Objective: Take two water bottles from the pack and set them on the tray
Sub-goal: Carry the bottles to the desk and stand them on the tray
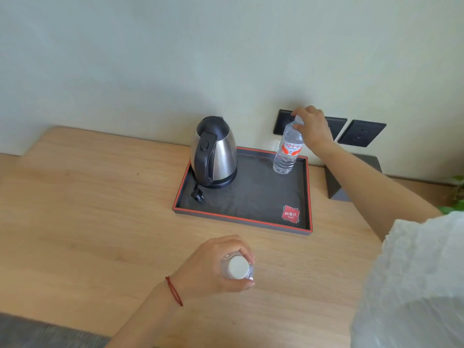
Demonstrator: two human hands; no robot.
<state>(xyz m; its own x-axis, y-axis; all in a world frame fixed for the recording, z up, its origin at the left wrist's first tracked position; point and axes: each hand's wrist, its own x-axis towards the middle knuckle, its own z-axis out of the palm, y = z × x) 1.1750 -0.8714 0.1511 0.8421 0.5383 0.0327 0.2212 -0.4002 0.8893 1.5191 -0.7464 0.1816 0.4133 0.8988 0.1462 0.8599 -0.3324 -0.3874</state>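
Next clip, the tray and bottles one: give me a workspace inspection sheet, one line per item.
Surface: wooden desk, bare apart from the tray.
Job's things: first bottle upright in the far right corner of the tray; second bottle held above the desk, near the tray.
Clutter: kettle on the tray.
Grippers: right hand grips the first bottle's top; left hand grips the second.
Cables: kettle plug lies unplugged on the tray.
Surroundings: wall sockets, leaves at right edge.

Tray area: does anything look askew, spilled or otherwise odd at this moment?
Nothing spilled or damaged. The kettle stands upright on the tray, its unplugged plug lying beside it. The bottle under the right hand leans slightly.
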